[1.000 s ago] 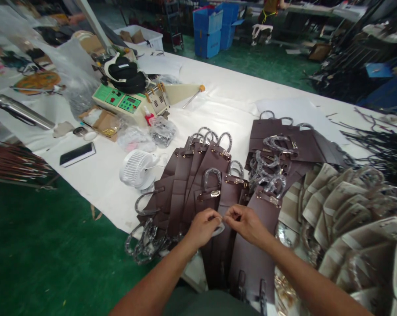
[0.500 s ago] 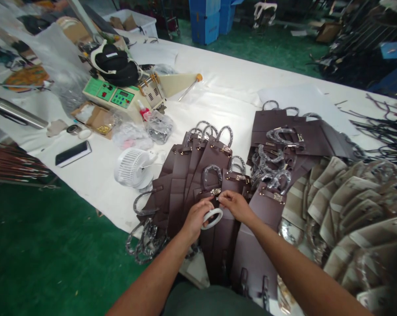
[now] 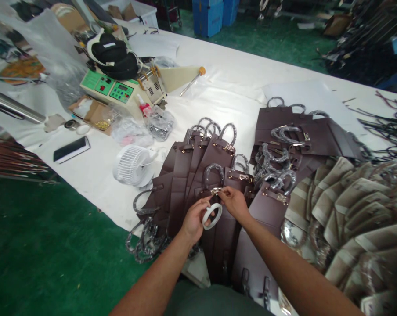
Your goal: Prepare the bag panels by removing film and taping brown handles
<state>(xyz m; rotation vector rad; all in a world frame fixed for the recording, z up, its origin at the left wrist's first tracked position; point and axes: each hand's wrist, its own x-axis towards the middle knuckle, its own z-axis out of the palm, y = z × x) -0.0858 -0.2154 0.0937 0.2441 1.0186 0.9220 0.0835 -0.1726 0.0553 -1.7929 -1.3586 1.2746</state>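
My left hand (image 3: 195,219) is closed around a roll of white tape (image 3: 212,217), its ring facing me. Just to the right, my right hand (image 3: 233,202) has its fingertips pinched at the gold clasp (image 3: 215,191) of a dark brown handbag; whether a piece of tape is between them is too small to see. That bag's handle (image 3: 214,174), wrapped in clear plastic, stands up beyond my fingers. Several more brown handbags (image 3: 178,175) lie overlapping on the left, and another brown bag (image 3: 261,237) lies by my right forearm.
A white fan (image 3: 131,166) and a phone (image 3: 71,150) lie on the white table (image 3: 231,83). Behind them stands a machine with green control panels (image 3: 121,91). Beige striped bags (image 3: 353,206) are piled at the right, with more brown bags (image 3: 271,120) at the back.
My right hand has moved slightly up to the bag's clasp. The tape roll in my left hand has tilted to face me more. The view has shifted a little.
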